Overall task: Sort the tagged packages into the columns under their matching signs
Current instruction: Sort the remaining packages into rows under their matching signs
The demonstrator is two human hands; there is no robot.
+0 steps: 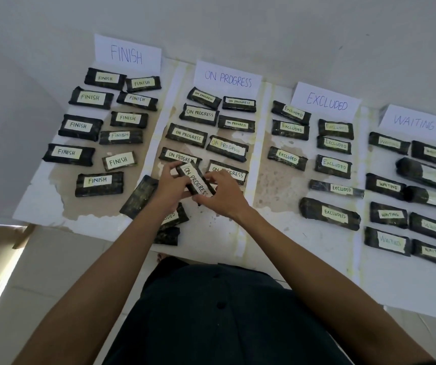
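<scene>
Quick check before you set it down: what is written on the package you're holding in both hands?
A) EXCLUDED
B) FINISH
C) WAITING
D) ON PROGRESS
D: the dark wrapped rectangular package, gripped between the left hand and the right hand, is labelled ON PROGRESS in black handwriting.

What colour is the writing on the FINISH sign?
The FINISH sign has blue writing on white paper, seen in the head view.
</scene>
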